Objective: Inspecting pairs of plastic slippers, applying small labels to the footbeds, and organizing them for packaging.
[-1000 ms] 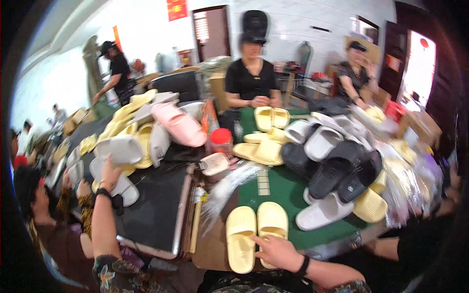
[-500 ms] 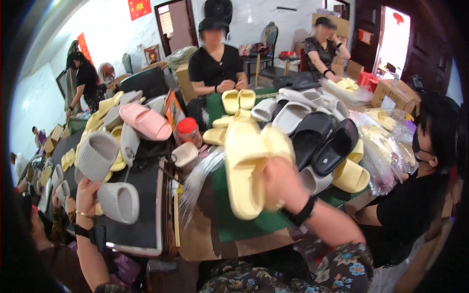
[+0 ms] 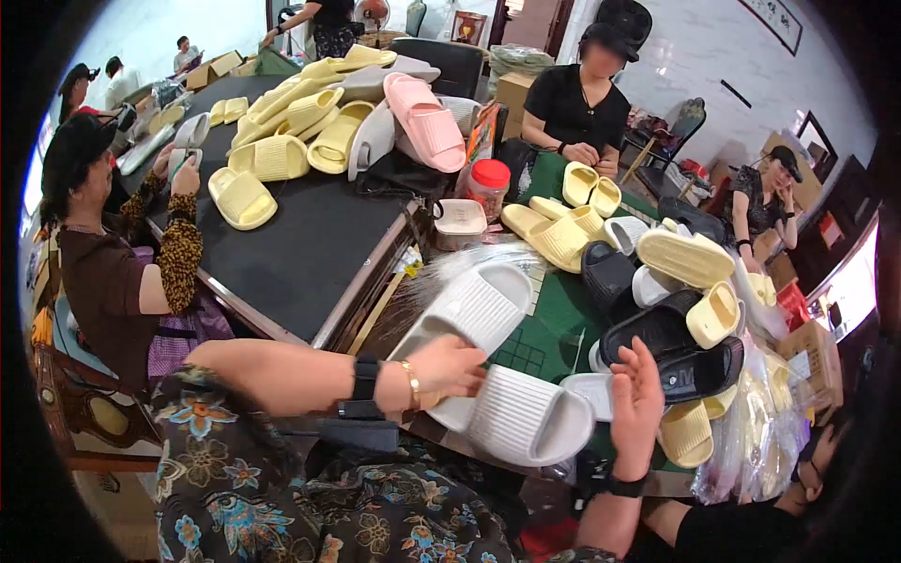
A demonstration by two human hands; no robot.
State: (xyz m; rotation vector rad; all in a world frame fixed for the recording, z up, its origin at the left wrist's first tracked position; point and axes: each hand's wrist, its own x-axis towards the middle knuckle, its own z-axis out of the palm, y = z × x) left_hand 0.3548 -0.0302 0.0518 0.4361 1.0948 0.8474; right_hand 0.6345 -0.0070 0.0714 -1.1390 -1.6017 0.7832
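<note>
A pair of light grey slippers with ribbed straps lies in front of me at the near table edge, the far slipper [image 3: 483, 305] pointing away and the near slipper [image 3: 526, 418] pointing right. Over them reaches my left hand [image 3: 439, 373], its fingers loosely stretched by the near slipper's strap. To the right, my right hand [image 3: 638, 399] is raised with fingers apart and nothing in it. Beside it lie black slippers [image 3: 652, 324]. On top of that pile rest a yellow slipper [image 3: 687, 258] and a second yellow slipper [image 3: 713, 314].
A pile of yellow slippers [image 3: 282, 117] with a pink slipper [image 3: 424, 122] stands on the black table [image 3: 291, 249]. Near the middle are a red-lidded jar [image 3: 488, 186], a small tub [image 3: 460, 223] and clear plastic strands [image 3: 450, 267]. Bagged slippers [image 3: 751, 432] lie right. People sit around.
The view has turned left. My left hand has brought the grey slippers across to the front of me. My right hand has let go of the yellow slippers, which lie on the pile.
</note>
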